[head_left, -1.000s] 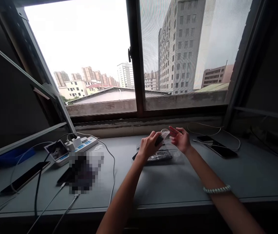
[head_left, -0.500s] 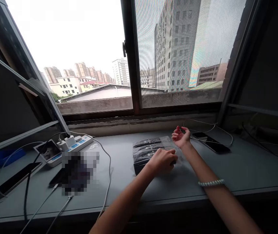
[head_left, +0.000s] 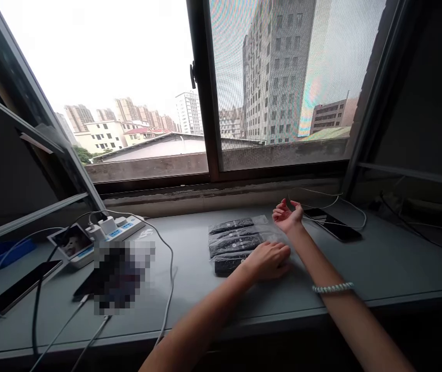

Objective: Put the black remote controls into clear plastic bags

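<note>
A clear plastic bag (head_left: 260,221) lies on the desk with a dark folded item (head_left: 231,245) inside, which shows several raised bands and small round pale marks. I cannot tell what that item is. My left hand (head_left: 269,258) rests palm down over the near right part of the bag, fingers extended and lying low; its palm is hidden. Farther back, my right hand (head_left: 288,217) is held palm up beside the bag's far right corner. Its fingers are loosely curled, with the thumb apart, and I make out nothing held in it. A pale coiled band (head_left: 333,288) circles the right wrist.
Behind my right hand lies a black phone (head_left: 333,225) with a white cable. On the left are a white power strip (head_left: 124,227) with plugs, a blurred-out patch (head_left: 122,279), a dark flat device (head_left: 17,289), a blue tray (head_left: 2,256) and loose cables. A window stands behind the desk.
My left hand has lowered and flattened, its fingers going from bent to more stretched out, and shifted slightly right over the bag. My right hand stays nearly where it was. The view has shifted slightly.
</note>
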A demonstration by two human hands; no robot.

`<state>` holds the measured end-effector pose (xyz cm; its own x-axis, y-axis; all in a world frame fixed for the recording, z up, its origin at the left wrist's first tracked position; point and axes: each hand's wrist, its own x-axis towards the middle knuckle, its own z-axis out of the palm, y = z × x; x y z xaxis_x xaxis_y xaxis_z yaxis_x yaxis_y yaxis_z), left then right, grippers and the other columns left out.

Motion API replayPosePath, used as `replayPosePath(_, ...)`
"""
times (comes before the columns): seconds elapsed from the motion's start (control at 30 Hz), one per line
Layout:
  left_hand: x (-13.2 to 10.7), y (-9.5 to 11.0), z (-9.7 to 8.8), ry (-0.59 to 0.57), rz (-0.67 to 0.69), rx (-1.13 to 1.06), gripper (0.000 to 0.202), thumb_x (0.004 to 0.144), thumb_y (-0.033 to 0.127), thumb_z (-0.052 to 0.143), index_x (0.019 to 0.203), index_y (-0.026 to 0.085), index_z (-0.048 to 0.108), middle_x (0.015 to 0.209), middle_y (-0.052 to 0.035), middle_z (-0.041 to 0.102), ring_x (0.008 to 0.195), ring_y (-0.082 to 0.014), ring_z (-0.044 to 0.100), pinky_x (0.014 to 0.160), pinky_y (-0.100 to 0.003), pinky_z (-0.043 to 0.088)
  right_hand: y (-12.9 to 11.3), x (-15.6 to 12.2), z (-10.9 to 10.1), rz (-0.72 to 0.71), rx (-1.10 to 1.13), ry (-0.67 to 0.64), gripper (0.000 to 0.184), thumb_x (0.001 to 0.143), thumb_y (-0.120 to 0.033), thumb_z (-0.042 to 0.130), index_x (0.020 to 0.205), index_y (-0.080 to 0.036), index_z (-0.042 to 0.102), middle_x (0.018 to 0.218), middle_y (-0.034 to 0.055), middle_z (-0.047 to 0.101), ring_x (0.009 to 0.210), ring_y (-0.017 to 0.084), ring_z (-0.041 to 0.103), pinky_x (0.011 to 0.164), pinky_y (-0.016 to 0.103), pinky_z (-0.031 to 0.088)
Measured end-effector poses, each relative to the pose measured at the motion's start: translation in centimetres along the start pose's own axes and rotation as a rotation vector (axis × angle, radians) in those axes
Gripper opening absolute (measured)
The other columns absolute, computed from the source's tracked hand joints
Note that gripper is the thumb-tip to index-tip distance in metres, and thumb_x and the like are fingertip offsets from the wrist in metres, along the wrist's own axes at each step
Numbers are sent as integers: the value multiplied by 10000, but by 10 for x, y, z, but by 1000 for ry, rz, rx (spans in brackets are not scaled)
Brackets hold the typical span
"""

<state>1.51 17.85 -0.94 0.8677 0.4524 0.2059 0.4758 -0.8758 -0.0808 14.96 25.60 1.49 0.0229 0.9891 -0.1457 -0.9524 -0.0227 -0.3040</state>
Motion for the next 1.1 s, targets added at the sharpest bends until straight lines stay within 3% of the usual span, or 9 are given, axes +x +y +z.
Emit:
replayPosePath(0.33,0,-9,-1,31,-49,1,139,836,166,412,962,179,470,862,-33,593,879,-169,532,764,-282,368,7,5,2,58,-139,66,117,755,-233,404,704,-193,502,429,-64,441,309,41,311,296,145,231)
replayPosePath(0.47,-3,-11,-3,87,-97,-32,240,847,289,457,1067,192,459,966,-44,588,944,-181,513,841,-302,370,9,7,3,68,-226,126,83,749,-188,427,696,-189,491,417,-78,439,291,30,297,283,132,221)
replayPosePath(0.53,-5,-10,-3,162,-187,-35,351,858,417,427,1126,191,443,1037,-63,570,991,-205,492,881,-335,364,10,7,3,80,-258,145,90,746,-170,431,663,-188,461,413,-81,435,283,27,286,276,132,212)
replayPosePath(0.63,-9,-10,-2,255,-471,-32,463,876,494,317,1205,185,420,1129,-92,537,1078,-246,452,946,-403,331,11,8,3,98,-271,138,151,745,-161,432,604,-193,387,407,-82,421,280,27,279,269,136,205)
replayPosePath(0.73,-13,-15,2,228,-761,-15,506,876,487,283,1261,186,416,1272,-115,462,1231,-305,334,1020,-470,248,12,8,3,94,-283,135,221,747,-164,437,570,-197,310,393,-88,388,281,27,274,269,134,203)
replayPosePath(0.8,-17,-20,4,176,-874,-11,566,857,530,282,1295,193,409,1366,-119,377,1309,-346,205,1052,-508,169,12,8,3,81,-293,135,259,751,-165,435,558,-198,266,381,-91,360,281,26,262,268,133,198)
replayPosePath(0.9,-19,-28,5,109,-974,-31,674,819,619,268,1338,203,372,1435,-126,276,1339,-385,80,1055,-558,72,13,7,5,67,-313,116,295,757,-165,435,548,-199,229,370,-95,319,281,25,235,271,137,195)
replayPosePath(1.1,-17,-38,4,11,-1001,-122,729,787,664,279,1368,227,327,1461,-140,207,1331,-408,90,1032,-583,77,16,3,8,26,-372,70,337,773,-175,421,534,-198,185,356,-96,224,290,32,206,284,154,189)
